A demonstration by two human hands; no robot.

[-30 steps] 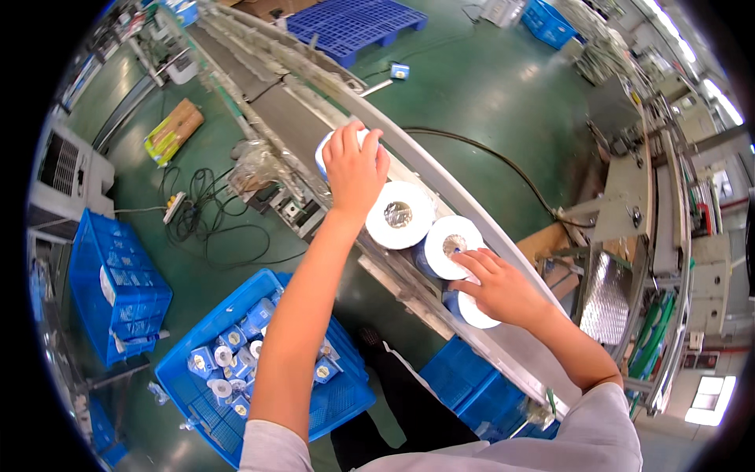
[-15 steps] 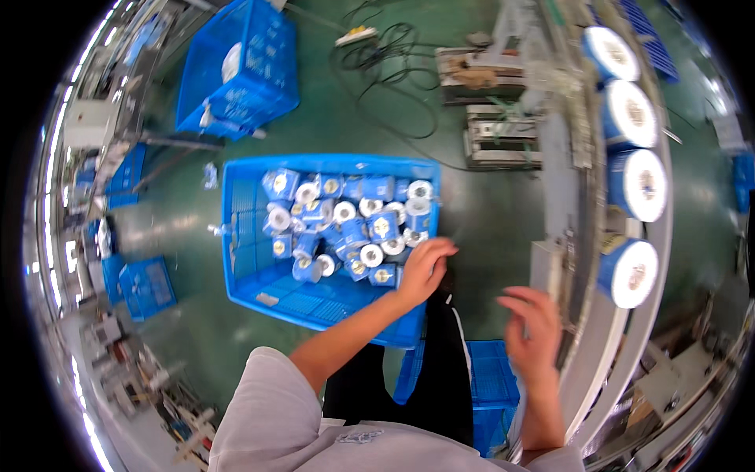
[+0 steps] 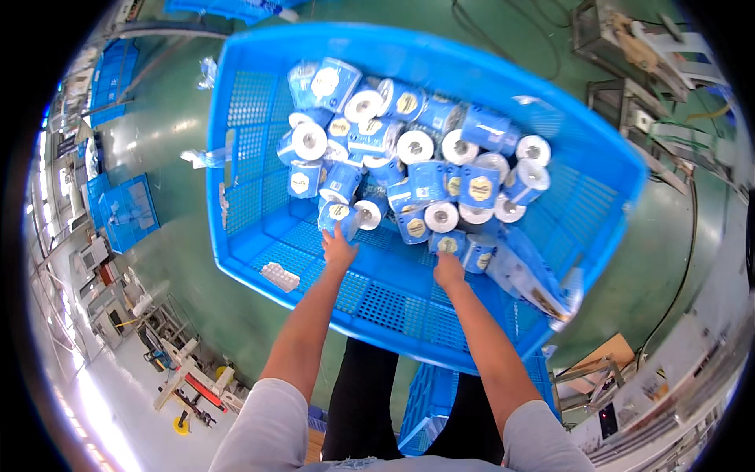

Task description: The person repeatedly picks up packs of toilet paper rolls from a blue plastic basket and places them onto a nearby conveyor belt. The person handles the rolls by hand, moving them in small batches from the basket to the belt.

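Observation:
A large blue plastic crate [image 3: 267, 267] spreads out in front of me, with a heap of toilet paper rolls in blue printed wrappers [image 3: 429, 181] lying at many angles inside. My left hand [image 3: 340, 252] reaches over the near side and its fingers close on a wrapped toilet roll [image 3: 336, 214] at the heap's near left edge. To the right, my right hand [image 3: 449, 270] grips another toilet roll [image 3: 447, 241] at the near edge, its fingertips partly hidden. Clear plastic film with blue print [image 3: 523, 271] lies crumpled at the crate's right.
A smaller blue crate [image 3: 429, 401] stands between my legs, under the big crate's near rim. More blue crates [image 3: 127, 212] sit on the green floor at the left. Metal machine parts [image 3: 621, 102] stand at the far right, with cables on the floor.
My view has turned away from the row of rolls on the right and come closer over the crate. Both hands, empty before, have moved down onto rolls in the heap.

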